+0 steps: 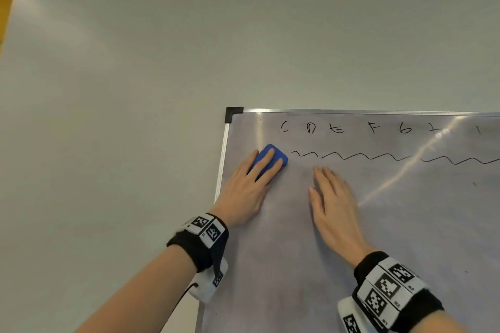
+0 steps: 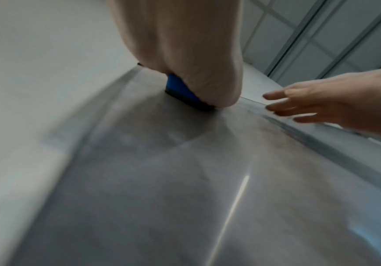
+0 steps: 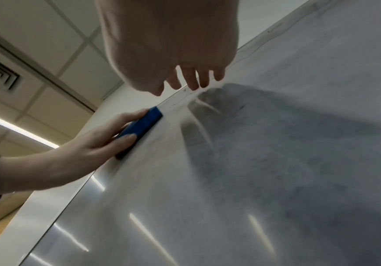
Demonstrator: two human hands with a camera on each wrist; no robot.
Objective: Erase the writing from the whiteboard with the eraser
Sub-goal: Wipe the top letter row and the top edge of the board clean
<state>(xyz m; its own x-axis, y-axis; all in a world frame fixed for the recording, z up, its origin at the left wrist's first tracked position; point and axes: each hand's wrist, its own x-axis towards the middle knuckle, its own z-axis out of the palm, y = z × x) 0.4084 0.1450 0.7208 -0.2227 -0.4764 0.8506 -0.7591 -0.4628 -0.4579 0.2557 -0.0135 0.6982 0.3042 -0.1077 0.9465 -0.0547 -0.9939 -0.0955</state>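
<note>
A blue eraser [image 1: 273, 153] with a dark felt underside lies flat against the whiteboard [image 1: 392, 238] near its top left corner. My left hand [image 1: 257, 176] grips it, fingers across its back and thumb along its lower edge. The left wrist view shows the eraser [image 2: 180, 89] under my palm; the right wrist view shows the eraser [image 3: 145, 123] beneath the left hand [image 3: 89, 145]. A row of black letters [image 1: 373, 127] and a long wavy line [image 1: 378, 156] run to the right of the eraser. My right hand [image 1: 331, 194] is flat and empty just below the wavy line, its fingertips [image 3: 193, 84] close to the board.
The board's aluminium frame with a black corner cap [image 1: 233, 112] borders a plain grey wall [image 1: 121, 89] on the left and above. Faint grey smears cover the board's lower part [image 1: 284, 278]. Ceiling tiles and a vent [image 3: 0, 73] show in the right wrist view.
</note>
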